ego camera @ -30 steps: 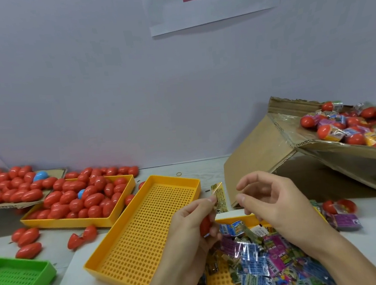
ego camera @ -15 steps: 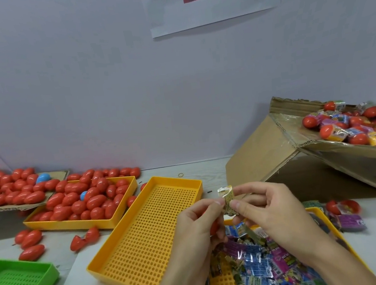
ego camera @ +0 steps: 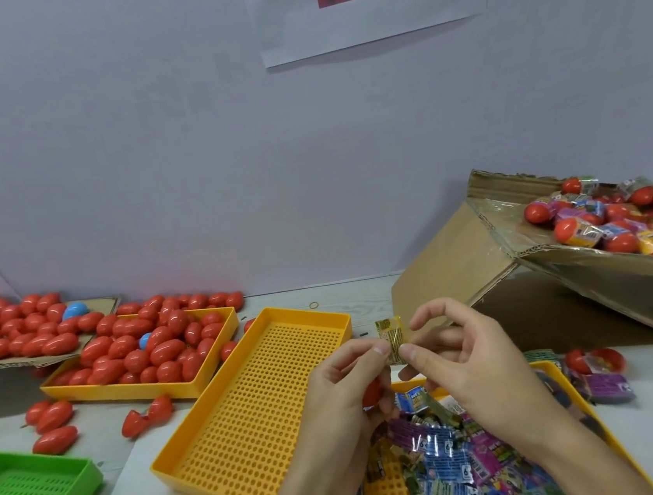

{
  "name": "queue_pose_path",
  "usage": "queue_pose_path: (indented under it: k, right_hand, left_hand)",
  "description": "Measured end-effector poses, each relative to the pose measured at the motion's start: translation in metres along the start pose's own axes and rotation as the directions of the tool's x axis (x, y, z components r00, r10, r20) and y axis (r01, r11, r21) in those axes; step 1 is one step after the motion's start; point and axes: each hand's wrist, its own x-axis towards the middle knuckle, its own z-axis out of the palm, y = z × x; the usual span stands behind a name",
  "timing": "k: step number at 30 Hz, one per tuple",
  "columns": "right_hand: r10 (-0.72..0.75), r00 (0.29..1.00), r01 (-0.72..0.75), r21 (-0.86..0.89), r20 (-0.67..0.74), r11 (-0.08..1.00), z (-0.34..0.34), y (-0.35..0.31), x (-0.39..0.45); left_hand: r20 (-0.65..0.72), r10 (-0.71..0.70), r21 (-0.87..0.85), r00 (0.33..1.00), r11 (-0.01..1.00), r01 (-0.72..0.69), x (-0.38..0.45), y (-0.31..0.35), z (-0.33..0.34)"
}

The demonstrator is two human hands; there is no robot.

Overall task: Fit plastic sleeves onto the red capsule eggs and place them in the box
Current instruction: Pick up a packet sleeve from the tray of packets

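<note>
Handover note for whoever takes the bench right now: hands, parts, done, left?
Left hand: holds a red egg against the palm and pinches the yellow sleeve.
Right hand: pinches the same sleeve's other edge, working it at the opening.
Parts: loose sleeves in the near tray; bare eggs in the far-left tray; the middle tray holds nothing.
Done: many sleeved eggs already lie in the box.
Left: slip this sleeve on the egg, drop it in the box, then repeat for the bare eggs.
</note>
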Motion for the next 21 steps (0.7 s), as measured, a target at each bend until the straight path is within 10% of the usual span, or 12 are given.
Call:
queue_pose_path:
  k: [11, 21]
  right_hand:
    - [-0.072, 0.997, 0.073, -0.072, 0.022, 0.995, 0.0002, -0.0019, -0.0014]
    - [-0.007, 1.0, 0.007, -0.078, 0.004, 0.997, 0.0032, -0.0039, -0.0004]
  left_hand:
    - [-0.014, 0.001, -0.008, 1.0, 1.0, -0.001, 0.0016, 0.0004, 0.001]
    - [0.009, 0.429, 0.61, 0.903, 0.713, -0.345, -0.0017, -0.0024, 0.0067]
